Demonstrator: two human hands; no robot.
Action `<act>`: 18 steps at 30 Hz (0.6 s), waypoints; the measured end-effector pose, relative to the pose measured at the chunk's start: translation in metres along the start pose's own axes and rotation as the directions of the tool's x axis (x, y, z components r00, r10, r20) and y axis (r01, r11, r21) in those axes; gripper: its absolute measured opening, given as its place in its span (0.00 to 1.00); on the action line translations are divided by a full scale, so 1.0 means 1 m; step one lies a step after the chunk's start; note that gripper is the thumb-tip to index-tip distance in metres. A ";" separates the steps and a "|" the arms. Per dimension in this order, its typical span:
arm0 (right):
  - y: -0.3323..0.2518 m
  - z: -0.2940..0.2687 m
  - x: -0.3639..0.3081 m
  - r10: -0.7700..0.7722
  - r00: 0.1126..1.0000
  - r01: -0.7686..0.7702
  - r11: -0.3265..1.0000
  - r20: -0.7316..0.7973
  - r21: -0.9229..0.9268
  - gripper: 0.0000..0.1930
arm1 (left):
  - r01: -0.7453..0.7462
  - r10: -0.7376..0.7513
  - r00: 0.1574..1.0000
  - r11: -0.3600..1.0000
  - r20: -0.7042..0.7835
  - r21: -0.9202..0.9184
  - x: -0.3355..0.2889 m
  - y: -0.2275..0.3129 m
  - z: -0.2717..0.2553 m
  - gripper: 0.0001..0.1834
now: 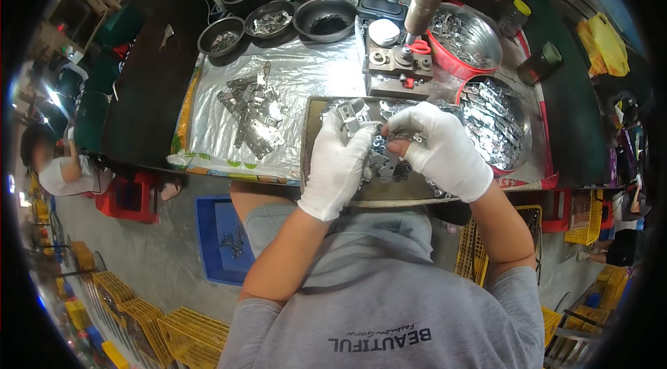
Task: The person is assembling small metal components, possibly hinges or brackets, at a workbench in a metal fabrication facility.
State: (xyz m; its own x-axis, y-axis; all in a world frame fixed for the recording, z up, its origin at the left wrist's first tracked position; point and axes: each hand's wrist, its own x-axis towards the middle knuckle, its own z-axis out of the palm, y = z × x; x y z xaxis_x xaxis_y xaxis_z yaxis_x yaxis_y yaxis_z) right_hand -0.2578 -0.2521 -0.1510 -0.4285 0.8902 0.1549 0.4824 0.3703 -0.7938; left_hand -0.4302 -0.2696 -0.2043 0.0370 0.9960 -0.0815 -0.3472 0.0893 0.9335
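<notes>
In a white glove, my left hand (336, 173) is closed on a small shiny metal bracket (347, 112) that sticks up past the thumb and fingers. My right hand (445, 150), in a white glove with bare fingertips, is pinched close beside it; whatever lies between its fingers is too small to make out. Both hands are over a shallow metal tray (403, 192) of loose metal parts (381, 166), partly hidden by the gloves. Behind the tray stands a press fixture (399, 63) under a metal ram (425, 7), with red-handled scissors (420, 47) on it.
Stamped metal strips (253, 108) lie on the silvery sheet at left, below dark bowls (324, 19) of small parts. At right are a red-rimmed tub (467, 70), a round pan of metal plates (493, 122) and dark jars (540, 63). A blue bin (212, 237) sits on the floor.
</notes>
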 end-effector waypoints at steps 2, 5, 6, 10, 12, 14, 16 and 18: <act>0.003 0.004 0.002 -0.060 0.998 0.059 0.997 -0.011 -0.044 0.12 | -0.004 0.004 1.000 1.000 0.016 0.006 0.001 -0.001 -0.002 0.18; 0.007 0.008 0.002 0.009 1.000 -0.009 0.999 0.001 0.049 0.12 | 0.001 -0.001 1.000 1.000 0.008 0.022 0.000 -0.002 -0.001 0.18; 0.009 0.010 0.001 0.010 1.000 -0.010 0.999 0.001 0.048 0.12 | 0.024 -0.024 1.000 0.998 0.006 0.055 0.000 -0.002 -0.002 0.18; 0.012 0.012 0.000 -0.009 0.997 0.009 1.000 -0.072 0.007 0.12 | 0.062 -0.063 0.998 0.990 0.010 0.131 -0.003 0.002 0.000 0.16; 0.010 0.011 0.000 -0.020 0.997 0.019 1.000 -0.080 -0.018 0.12 | 0.033 -0.034 0.999 0.997 0.009 0.074 -0.002 -0.001 -0.001 0.16; 0.007 0.008 0.000 0.174 0.984 -0.177 0.968 0.036 0.180 0.12 | 0.004 -0.004 1.000 1.000 0.007 0.017 -0.001 -0.002 -0.002 0.15; 0.007 0.011 -0.001 0.159 0.987 -0.163 0.966 0.036 0.199 0.12 | 0.011 -0.012 1.000 1.000 0.025 0.016 -0.001 -0.001 -0.003 0.16; 0.007 0.013 -0.002 0.143 0.989 -0.147 0.965 0.036 0.218 0.12 | 0.042 -0.043 0.999 0.999 0.029 0.033 -0.003 0.000 -0.003 0.17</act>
State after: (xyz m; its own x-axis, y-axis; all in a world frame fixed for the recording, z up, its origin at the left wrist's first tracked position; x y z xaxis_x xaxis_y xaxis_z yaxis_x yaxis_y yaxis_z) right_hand -0.2631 -0.2550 -0.1647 -0.3824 0.9238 0.0186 0.3622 0.1684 -0.9168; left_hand -0.4330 -0.2725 -0.2049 0.0787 0.9907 -0.1114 -0.3138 0.1306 0.9405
